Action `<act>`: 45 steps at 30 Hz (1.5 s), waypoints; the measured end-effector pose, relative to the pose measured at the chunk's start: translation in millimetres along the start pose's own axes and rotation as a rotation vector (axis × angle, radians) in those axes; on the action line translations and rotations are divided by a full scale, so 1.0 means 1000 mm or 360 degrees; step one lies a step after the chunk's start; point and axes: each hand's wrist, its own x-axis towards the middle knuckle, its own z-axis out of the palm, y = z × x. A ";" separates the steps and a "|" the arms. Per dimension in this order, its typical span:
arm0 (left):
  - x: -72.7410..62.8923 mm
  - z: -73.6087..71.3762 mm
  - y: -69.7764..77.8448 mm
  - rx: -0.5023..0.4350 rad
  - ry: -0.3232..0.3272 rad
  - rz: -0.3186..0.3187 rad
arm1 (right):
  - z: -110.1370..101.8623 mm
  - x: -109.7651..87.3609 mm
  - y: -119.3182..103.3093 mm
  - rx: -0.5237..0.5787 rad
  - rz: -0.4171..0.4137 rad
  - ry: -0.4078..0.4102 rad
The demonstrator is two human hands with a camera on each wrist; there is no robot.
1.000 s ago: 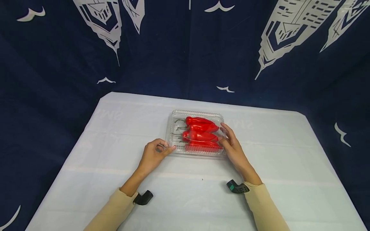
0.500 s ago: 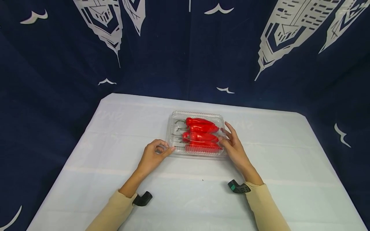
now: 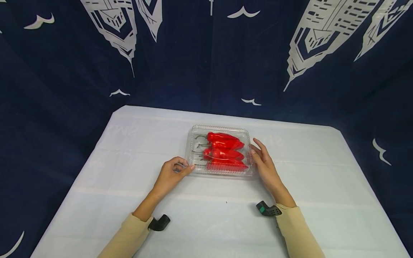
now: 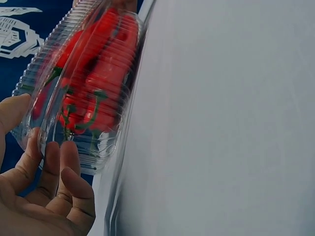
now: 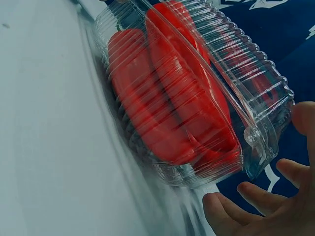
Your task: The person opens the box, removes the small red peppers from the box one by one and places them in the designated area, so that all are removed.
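My left grip (image 3: 172, 172) pinches the near left corner of the clear plastic container (image 3: 191, 145); my right grip (image 3: 266, 166) is spread loosely beside its right end, the thumb at most grazing the edge. That makes for a lopsided hold: if I lifted now, the right end would probably sag and the contents could slide that way. Pressing too hard at the left corner might flex the thin plastic and part the lid (image 5: 248, 54) from the base; I cannot tell whether the edges are snapped together all round.

The container appears to rest on the white surface (image 3: 206, 215), toward the far side. Inside lie four red peppers (image 3: 223, 153), side by side, stems pointing left, with bare room at the left end.
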 end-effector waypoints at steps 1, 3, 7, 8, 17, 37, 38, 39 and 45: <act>0.000 0.000 0.000 0.0001 -0.0003 -0.0001 | 0.000 0.000 0.000 0.0009 0.0015 0.0002; 0.000 0.000 0.001 -0.0002 -0.0010 0.0000 | -0.001 0.000 0.001 0.0027 0.0053 0.0010; 0.000 -0.001 0.001 -0.0015 -0.0026 0.0012 | -0.003 0.001 0.001 0.0108 0.0130 0.0026; 0.000 -0.001 0.000 -0.0024 -0.0030 0.0014 | -0.003 0.001 0.001 0.0132 0.0145 0.0025; 0.002 -0.002 -0.003 -0.0179 -0.0118 0.0047 | -0.005 0.002 0.001 0.0239 0.0159 -0.0003; 0.003 -0.003 -0.005 -0.0288 -0.0184 -0.0040 | -0.007 0.002 0.005 0.0550 0.0196 -0.0035; 0.003 -0.003 -0.005 -0.0281 -0.0182 -0.0038 | -0.007 0.002 0.006 0.0584 0.0203 -0.0044; 0.004 -0.004 -0.005 -0.0275 -0.0180 -0.0036 | -0.007 0.002 0.006 0.0619 0.0213 -0.0048; 0.004 -0.004 -0.006 -0.0273 -0.0172 -0.0039 | -0.009 0.001 0.006 0.0790 0.0289 -0.0052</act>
